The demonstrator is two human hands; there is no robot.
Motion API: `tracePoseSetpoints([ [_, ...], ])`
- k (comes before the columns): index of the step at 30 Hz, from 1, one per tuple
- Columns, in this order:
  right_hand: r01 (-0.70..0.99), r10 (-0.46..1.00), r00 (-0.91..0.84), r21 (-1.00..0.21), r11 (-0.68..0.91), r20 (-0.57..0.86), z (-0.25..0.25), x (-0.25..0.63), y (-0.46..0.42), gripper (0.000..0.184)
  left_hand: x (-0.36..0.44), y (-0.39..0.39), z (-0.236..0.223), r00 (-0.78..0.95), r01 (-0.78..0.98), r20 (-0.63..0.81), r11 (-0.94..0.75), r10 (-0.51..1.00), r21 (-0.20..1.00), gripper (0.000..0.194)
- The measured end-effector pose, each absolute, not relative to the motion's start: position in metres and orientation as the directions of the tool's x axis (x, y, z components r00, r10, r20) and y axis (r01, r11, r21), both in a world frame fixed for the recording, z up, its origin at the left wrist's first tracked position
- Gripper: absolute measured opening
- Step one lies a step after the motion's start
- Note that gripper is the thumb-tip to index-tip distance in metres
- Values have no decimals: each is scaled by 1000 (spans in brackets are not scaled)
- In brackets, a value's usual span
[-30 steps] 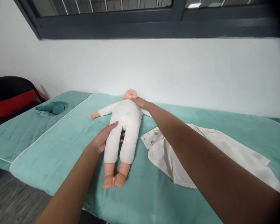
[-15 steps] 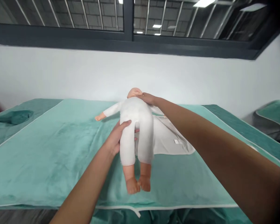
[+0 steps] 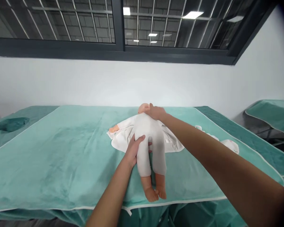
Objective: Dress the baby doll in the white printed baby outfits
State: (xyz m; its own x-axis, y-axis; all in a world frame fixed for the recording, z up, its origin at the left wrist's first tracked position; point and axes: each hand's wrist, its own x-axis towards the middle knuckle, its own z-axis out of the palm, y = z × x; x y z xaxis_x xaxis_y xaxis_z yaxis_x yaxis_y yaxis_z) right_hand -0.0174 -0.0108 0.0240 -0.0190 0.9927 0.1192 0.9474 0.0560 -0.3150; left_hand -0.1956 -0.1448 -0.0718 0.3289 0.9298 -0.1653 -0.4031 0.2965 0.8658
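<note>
A baby doll [image 3: 148,127] in a white cloth body lies face up, its bare feet toward me. My left hand [image 3: 134,148] is closed round its hip and thigh on the left, with fingertips showing between the legs. At the head end, my right hand [image 3: 156,112] is against the doll's neck and the side of its head; its fingers are partly hidden there. Beneath the doll's upper body a white baby garment [image 3: 120,141] is spread out, showing on both sides. One doll arm stretches left over that cloth.
A green padded cover [image 3: 61,157] with white piping spreads under everything. Small white printed items [image 3: 230,145] lie at the right, partly behind my right forearm. A white wall and a dark window frame [image 3: 123,52] stand behind. Another green cushioned piece [image 3: 272,115] is at far right.
The doll has moved right with both hands and now lies over the white garment, which was to its right before. My view has shifted to the right.
</note>
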Motion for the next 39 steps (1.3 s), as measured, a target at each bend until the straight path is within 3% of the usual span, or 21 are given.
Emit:
tracePoseSetpoints([
  [5, 964, 954, -217, -106, 242, 208, 29, -65, -7, 45, -191, -145, -76, 265, -358, -155, 246, 952, 901, 57],
  [8, 898, 894, -425, -56, 436, 143, 14, -112, -7, 40, -185, -147, -77, 31, -212, -66, 71, 997, 975, 53],
  [11, 829, 830, -557, -39, 558, 34, -8, -149, -8, 33, -180, -148, -80, -143, -26, 11, -15, 990, 1000, 46],
  [14, 803, 803, -596, -33, 596, -6, -20, -159, -5, 25, -178, -151, -82, -118, 3, 39, -39, 992, 999, 43],
  [20, 813, 828, -545, -158, 560, 130, -6, -107, 4, 38, -182, -152, -80, -113, 121, 48, -34, 992, 992, 38],
  [23, 813, 847, -492, -241, 530, 201, 1, -71, 3, 46, -193, -129, -76, -106, 376, 260, -204, 960, 904, 33],
  [25, 800, 845, -490, -276, 533, 213, 2, -54, -1, 45, -203, -103, -73, -43, 630, 383, -272, 923, 727, 37],
  [27, 781, 834, -513, -293, 552, 205, 2, -44, -5, 41, -214, -75, -69, -19, 786, 308, -176, 951, 592, 40],
  [33, 759, 810, -559, -282, 586, 177, -4, -42, -13, 38, -247, -27, -57, -67, 761, 159, -53, 985, 647, 6],
  [39, 819, 828, -549, -124, 560, 112, -18, -58, -6, 47, -272, -23, -50, -176, 594, 141, -9, 974, 804, 13],
])
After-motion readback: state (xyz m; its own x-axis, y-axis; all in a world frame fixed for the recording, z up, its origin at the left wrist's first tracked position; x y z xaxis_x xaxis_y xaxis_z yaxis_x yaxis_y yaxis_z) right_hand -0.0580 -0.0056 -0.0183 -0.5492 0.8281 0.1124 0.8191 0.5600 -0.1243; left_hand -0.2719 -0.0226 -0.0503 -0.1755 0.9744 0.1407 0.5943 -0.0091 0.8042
